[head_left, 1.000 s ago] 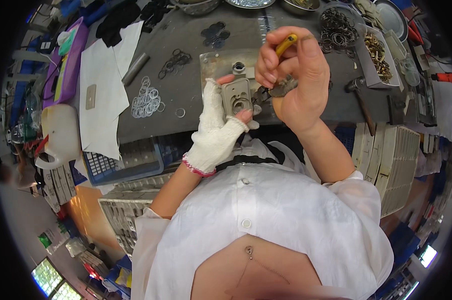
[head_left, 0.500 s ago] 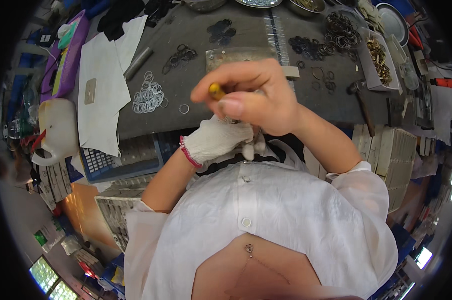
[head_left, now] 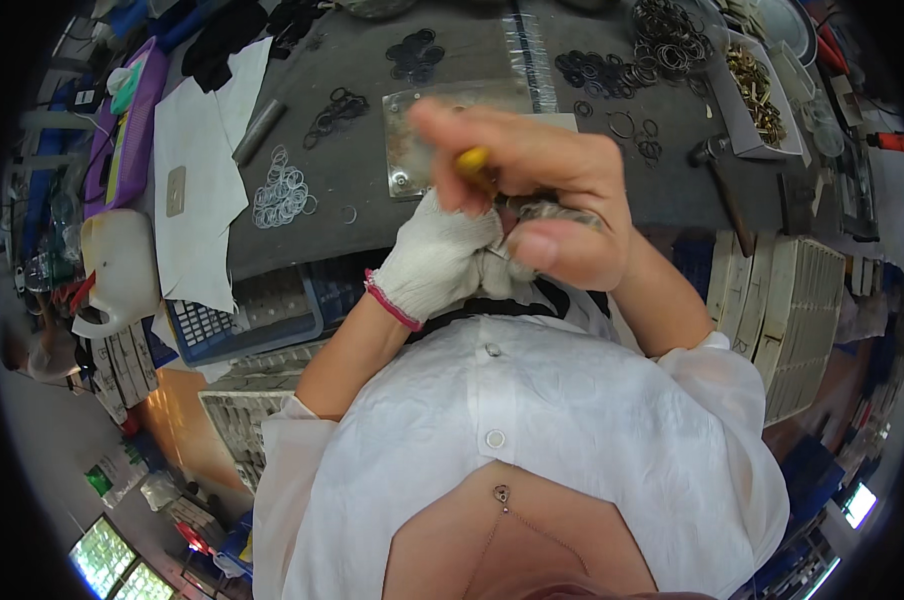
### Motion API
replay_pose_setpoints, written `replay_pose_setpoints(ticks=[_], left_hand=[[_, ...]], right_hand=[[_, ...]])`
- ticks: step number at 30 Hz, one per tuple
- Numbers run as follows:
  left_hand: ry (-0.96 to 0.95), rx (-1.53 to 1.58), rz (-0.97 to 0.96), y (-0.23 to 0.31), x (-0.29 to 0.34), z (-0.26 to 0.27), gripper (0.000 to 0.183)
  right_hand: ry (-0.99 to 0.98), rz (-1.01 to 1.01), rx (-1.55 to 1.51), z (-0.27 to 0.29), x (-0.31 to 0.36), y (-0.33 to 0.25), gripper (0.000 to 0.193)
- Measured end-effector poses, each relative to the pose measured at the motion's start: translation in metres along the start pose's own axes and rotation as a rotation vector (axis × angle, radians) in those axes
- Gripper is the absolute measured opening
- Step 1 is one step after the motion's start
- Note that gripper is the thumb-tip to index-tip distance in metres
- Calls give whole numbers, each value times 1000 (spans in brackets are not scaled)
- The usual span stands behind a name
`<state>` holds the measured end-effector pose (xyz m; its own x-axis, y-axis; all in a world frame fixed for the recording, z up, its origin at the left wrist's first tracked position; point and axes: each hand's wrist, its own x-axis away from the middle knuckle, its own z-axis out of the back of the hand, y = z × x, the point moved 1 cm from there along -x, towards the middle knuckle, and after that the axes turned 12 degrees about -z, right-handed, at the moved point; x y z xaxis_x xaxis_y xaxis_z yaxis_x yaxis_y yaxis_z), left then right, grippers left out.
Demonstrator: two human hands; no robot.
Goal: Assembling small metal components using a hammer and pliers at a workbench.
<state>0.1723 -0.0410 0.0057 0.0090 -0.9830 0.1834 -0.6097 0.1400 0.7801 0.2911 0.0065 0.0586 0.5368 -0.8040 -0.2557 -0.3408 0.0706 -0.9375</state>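
Right hand grip pinching yellow-handled tool, handle pointing up-left, gloved left hand clutching metal part

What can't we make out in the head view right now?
- Metal part: almost wholly hidden behind the right hand.
- Yellow-handled tool: only a bit of handle shows; tip covered by fingers.
- Left hand, gloved: its grip is hidden by the right hand.
- Right fingers: motion-blurred.
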Motion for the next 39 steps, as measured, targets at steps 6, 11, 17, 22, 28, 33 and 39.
replay_pose_setpoints(ticks=[6, 11, 17, 22, 28, 33, 39], left_hand=[[-276, -312, 193, -6, 8, 14, 41], [-233, -318, 275, 17, 1, 17, 65], [-196, -476, 190, 51, -14, 19, 61], [-53, -552, -12, 58, -55, 30, 32], [6, -620, -52, 45, -73, 25, 25], [-43, -733, -68, 43, -80, 25, 28], [3, -543, -75, 42, -71, 27, 50]], right_hand=[[-568, -214, -258, 23, -27, 6, 53], [-21, -194, -306, 52, -4, -19, 70], [150, -609, 522, 30, 15, 16, 47], [315, -414, 540, 40, -9, 30, 34], [355, -494, 633, 52, -10, 44, 35], [284, -503, 682, 61, -13, 40, 39], [657, -185, 568, 68, 25, 21, 54]])
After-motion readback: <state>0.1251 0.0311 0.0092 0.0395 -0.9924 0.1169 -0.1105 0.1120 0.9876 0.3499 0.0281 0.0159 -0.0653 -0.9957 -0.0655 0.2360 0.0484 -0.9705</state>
